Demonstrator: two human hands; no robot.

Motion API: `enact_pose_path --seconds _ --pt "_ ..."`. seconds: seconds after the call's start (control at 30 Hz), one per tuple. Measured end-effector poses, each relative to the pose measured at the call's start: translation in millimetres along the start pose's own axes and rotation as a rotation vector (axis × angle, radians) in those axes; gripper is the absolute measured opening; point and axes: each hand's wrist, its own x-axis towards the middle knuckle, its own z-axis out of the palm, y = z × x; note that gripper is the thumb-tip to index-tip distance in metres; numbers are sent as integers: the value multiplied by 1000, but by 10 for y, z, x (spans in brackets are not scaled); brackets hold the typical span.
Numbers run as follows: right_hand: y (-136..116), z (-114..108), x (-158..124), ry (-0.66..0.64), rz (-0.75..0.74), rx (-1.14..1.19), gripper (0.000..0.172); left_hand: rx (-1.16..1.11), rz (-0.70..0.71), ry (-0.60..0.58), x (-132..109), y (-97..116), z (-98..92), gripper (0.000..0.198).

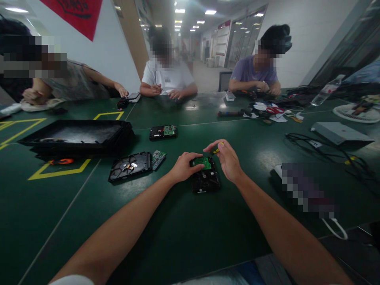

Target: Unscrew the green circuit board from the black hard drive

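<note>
A black hard drive [206,181] with a green circuit board lies flat on the green table before me. My left hand [187,167] grips its left side, with the thumb and fingers reaching over the board. In my right hand [227,160] is a screwdriver [219,149] with a yellow and black handle, held above the drive's far right corner. The screwdriver's tip is hard to make out. To the left lies another black drive [130,167], and a loose circuit board [158,159] sits against its right end. Farther back is a third hard drive [162,132], its green board showing.
Stacked black trays [74,134] stand at the left, an orange-handled tool [61,161] beside them. On the right are a grey box [341,133], black cables [308,141] and a pixelated object [307,192]. A plastic bottle [328,90] lies farther back. Three people sit across the table.
</note>
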Motion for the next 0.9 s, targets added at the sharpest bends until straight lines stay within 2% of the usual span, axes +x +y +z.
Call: enact_pose_path --seconds 0.3,0.63,0.77,0.9 --pt "41 -8 7 -6 12 64 47 9 -24 -3 11 7 4 49" --pt "-16 -21 2 26 -48 -147 28 -6 6 12 6 4 7 47" --pt "-26 4 -3 14 -22 -42 26 -4 12 13 7 -6 10 48" --pt "-3 19 -6 8 26 30 30 8 1 0 9 -10 6 48"
